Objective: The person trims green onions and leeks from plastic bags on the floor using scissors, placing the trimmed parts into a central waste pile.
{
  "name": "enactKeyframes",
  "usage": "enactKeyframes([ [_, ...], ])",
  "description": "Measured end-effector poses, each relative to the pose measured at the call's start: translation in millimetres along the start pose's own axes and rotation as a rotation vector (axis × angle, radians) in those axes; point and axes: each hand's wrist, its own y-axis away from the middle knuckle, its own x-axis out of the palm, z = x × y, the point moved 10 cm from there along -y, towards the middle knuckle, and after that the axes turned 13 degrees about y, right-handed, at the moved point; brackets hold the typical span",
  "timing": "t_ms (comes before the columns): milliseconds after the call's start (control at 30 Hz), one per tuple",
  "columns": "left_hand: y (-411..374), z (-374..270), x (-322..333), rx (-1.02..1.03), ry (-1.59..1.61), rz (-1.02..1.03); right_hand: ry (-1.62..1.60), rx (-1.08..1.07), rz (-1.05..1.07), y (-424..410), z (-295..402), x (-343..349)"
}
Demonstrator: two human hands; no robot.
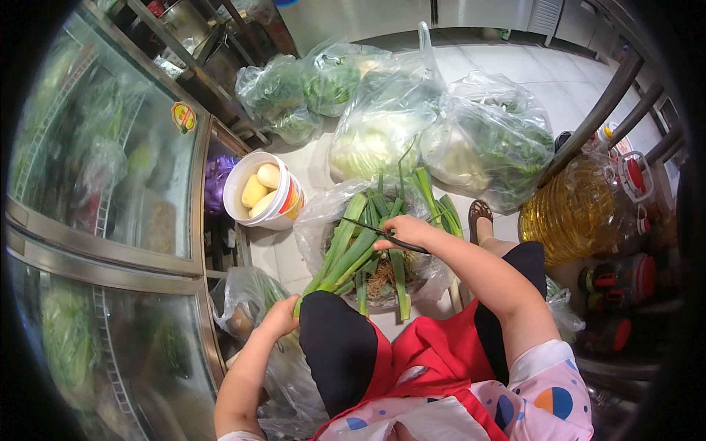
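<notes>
My left hand (281, 317) grips the lower end of a large leek (342, 251) beside my knee. Its broad green leaves fan out away from me. In my right hand (407, 231) is a thin dark knife (361, 224), its blade lying across the leaf tops. Below the leaves, an open clear plastic bag (315, 212) spreads on the floor. Brown roots (384, 278) and green leaf pieces (404, 286) lie on it. More cut-looking green leaves (436, 198) stick out at the bag's far right.
A white bucket (270, 218) of peeled, potato-like vegetables stands left of the bag. Bagged cabbage (380, 143) and bagged leafy greens (507, 140) sit beyond. A glass-door refrigerator (201, 231) lines the left. Large oil jugs (573, 204) and a metal rack bar (595, 116) bound the right.
</notes>
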Motion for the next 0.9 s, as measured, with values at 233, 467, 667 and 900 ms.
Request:
enactKeyframes([
  [233, 8, -7, -20, -0.067, 0.020, -0.039, -0.038, 0.166, -0.081, 14, -22, -7],
  [467, 20, -62, -107, -0.033, 0.069, -0.317, -0.505, 0.054, -0.448, 52, -43, -65],
  [667, 50, -214, -217, 0.339, 0.398, -0.666, -0.975, 0.006, -0.775, 151, -69, -124],
  [900, -36, -278, -168, 0.543, 0.903, -0.541, -1.076, 0.063, -0.951, 205, -119, -119],
])
